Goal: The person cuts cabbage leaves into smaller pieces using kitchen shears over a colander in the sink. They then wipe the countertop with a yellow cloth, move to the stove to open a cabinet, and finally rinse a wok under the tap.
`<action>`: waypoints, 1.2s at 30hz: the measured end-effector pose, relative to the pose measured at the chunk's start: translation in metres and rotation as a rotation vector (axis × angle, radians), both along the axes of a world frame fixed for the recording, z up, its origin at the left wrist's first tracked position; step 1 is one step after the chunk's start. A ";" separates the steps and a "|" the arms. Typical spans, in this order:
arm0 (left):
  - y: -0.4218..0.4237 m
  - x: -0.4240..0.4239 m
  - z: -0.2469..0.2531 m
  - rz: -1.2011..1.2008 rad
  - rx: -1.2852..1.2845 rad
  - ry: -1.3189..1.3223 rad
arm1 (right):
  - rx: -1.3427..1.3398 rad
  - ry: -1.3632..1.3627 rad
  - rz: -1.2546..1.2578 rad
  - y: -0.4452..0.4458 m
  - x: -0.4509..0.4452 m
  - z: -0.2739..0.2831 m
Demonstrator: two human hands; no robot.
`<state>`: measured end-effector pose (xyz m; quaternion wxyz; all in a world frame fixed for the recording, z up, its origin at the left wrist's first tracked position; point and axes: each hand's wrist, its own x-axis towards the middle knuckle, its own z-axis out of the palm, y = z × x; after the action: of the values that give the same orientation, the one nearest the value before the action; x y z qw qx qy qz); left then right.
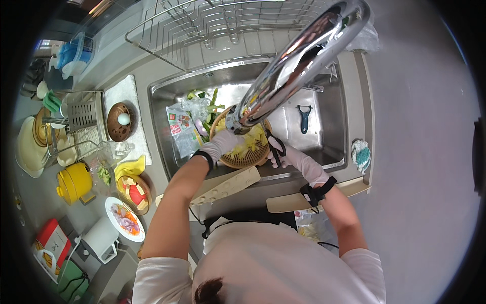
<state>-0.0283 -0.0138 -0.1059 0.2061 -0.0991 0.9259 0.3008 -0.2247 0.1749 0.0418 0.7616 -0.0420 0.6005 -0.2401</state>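
A round tan plastic colander (pixel 250 162) sits in the steel sink (pixel 334 125), holding cut yellow-green leafy vegetable (pixel 253 137). My left hand (pixel 224 144), in a pale glove, reaches over its left side onto the leaves. The fingertips are partly lost against the leaves and under the tap, so its grip is unclear. At the colander's right edge, my gloved right hand (pixel 292 157) holds black-handled scissors (pixel 280 144), blades pointing up and left towards the leaves. A chrome tap (pixel 288 72) arches over the colander and hides part of it.
Right in the sink lies a dark-blue peeler (pixel 304 121). Vegetable scraps (pixel 208 125) and a printed plastic bag (pixel 182 131) lie left. A wire rack (pixel 228 22) stands behind. On the left counter are a bowl with an egg (pixel 120 131), a yellow pot (pixel 76 183) and a plate of sliced vegetables (pixel 114 207).
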 end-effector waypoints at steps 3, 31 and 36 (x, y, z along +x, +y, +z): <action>-0.019 0.007 0.054 0.230 0.202 0.058 | -0.003 0.024 0.004 0.001 0.001 0.003; 0.009 -0.022 0.035 0.460 0.500 -0.054 | -0.038 0.041 -0.061 0.000 -0.003 0.018; -0.021 -0.008 0.078 0.899 1.302 -0.306 | -0.062 0.046 -0.049 0.001 0.001 0.009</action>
<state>-0.0367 -0.0343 -0.0283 0.2063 -0.3625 0.3977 0.8172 -0.2236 0.1755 0.0510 0.7397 -0.0564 0.6111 -0.2761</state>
